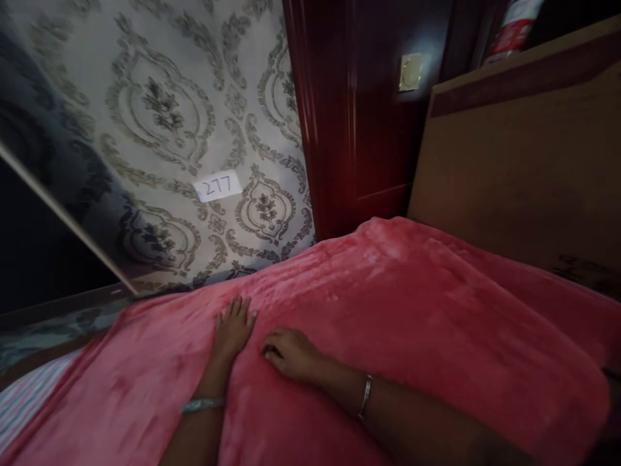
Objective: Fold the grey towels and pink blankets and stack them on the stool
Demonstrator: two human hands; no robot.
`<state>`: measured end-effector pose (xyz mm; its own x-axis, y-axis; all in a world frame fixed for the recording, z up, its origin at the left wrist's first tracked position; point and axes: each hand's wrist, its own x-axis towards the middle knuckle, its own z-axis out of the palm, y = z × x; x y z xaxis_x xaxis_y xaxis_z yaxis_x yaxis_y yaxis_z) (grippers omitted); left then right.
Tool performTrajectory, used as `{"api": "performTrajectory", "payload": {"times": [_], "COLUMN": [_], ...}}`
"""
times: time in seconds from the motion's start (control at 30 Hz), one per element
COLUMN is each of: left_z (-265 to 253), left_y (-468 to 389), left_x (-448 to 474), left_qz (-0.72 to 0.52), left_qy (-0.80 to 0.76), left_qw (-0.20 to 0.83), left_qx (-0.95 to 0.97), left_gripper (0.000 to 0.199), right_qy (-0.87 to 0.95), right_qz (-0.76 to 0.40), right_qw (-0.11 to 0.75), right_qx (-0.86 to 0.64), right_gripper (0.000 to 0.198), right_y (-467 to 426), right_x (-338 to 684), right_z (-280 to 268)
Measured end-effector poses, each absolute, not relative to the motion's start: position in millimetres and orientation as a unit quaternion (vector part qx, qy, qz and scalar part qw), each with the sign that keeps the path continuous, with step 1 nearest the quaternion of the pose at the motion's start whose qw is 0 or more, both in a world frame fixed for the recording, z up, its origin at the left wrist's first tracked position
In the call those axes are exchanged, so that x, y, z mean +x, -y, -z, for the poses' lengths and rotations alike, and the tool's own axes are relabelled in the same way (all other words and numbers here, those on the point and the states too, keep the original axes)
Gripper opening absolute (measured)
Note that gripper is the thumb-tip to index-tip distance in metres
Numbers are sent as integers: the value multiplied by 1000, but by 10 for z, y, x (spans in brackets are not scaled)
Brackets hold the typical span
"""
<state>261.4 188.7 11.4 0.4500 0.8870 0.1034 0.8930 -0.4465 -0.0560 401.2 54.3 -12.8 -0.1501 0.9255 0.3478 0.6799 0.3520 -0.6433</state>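
A pink plush blanket point(369, 304) lies spread over the surface before me, with soft creases across it. My left hand point(231, 330) rests flat on it, its fingers stretched out and slightly apart. Just to the right, my right hand point(291, 353) is loosely curled on or just above the blanket, with a dark gap between thumb and fingers. Nothing shows in that hand, and no fabric is bunched up around it. A pale bangle circles my left wrist and a silver one my right.
Patterned wallpaper point(160, 110) with a paper label point(218, 186) reading 277 rises behind. Next to it stands a dark red wooden panel point(378, 129). A large cardboard sheet point(524, 149) leans at the right, a bottle point(514, 29) behind it. Striped cloth point(36, 395) shows lower left.
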Motion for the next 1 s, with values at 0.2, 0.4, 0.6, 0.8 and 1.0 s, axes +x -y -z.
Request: {"api": "performTrajectory", "payload": {"times": [0.2, 0.4, 0.6, 0.8, 1.0], "left_z": [-111, 6, 110, 129, 116], "left_y": [-1980, -2110, -2228, -2207, -2152], "left_x": [2630, 2585, 2528, 2537, 2541], "left_qz": [2, 12, 30, 6, -4], "left_qy": [522, 510, 500, 510, 515], "left_qw": [65, 80, 80, 100, 91], "left_qx": [-850, -856, -862, -854, -852], "left_gripper": [63, 64, 63, 66, 66], "right_qy": [717, 565, 415, 474, 552], "right_qz": [-191, -18, 53, 53, 26], "right_qw": [422, 426, 402, 341, 262], "right_qx": [-521, -706, -815, -810, -791], "right_gripper": [29, 27, 47, 47, 50], "right_y": [-745, -833, -697, -1155, -1697], "right_x": [4316, 5896, 7286, 7400, 7111], "right_z": [86, -397, -572, -575, -436]}}
